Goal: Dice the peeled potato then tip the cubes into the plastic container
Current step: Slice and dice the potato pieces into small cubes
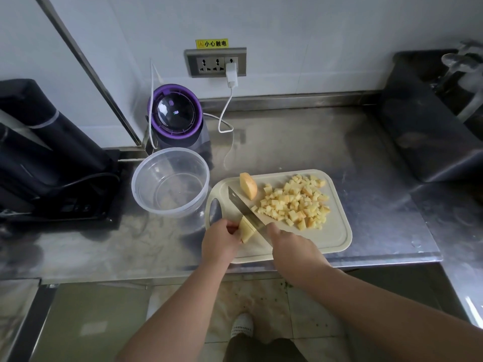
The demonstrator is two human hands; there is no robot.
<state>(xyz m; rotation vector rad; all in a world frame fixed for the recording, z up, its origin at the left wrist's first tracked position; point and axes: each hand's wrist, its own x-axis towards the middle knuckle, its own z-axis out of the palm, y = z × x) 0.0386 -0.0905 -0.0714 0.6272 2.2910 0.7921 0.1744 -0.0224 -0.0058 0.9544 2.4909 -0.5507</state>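
A cream cutting board lies on the steel counter. My left hand grips a potato piece at the board's near left. My right hand holds the knife by its handle, which my hand hides. The blade rests against the right side of that piece. A pile of several potato cubes covers the board's far right. Another uncut potato chunk sits at the board's far left corner. The clear plastic container stands left of the board with nothing in it.
A purple appliance stands behind the container, beside a white cable running to the wall socket. Black equipment fills the left side. A dark steel sink lies at the right. The counter edge runs just below the board.
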